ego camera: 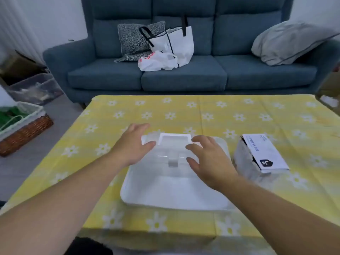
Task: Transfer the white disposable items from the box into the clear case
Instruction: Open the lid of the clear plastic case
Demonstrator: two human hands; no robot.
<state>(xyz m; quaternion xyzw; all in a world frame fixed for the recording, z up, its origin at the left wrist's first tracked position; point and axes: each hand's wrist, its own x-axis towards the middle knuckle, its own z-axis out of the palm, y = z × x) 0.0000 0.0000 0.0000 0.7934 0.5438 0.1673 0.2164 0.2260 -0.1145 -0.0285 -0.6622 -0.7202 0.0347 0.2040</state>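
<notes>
A clear plastic case (174, 188) with a white handle and a front latch stands closed in the middle of the table. My left hand (133, 144) hovers over its left top edge, fingers spread and relaxed. My right hand (207, 161) reaches over the lid's right side near the latch, fingers loosely bent, holding nothing. A white box (265, 155) with dark print lies to the right of the case, its torn side showing pale, crumpled contents. The white disposable items inside cannot be made out one by one.
The table wears a yellow cloth (184, 111) with white daisies. Behind it stands a blue sofa (184, 74) with a white tote bag, a plastic bag and pillows. A wicker basket (24, 129) and a storage bin sit on the floor at left.
</notes>
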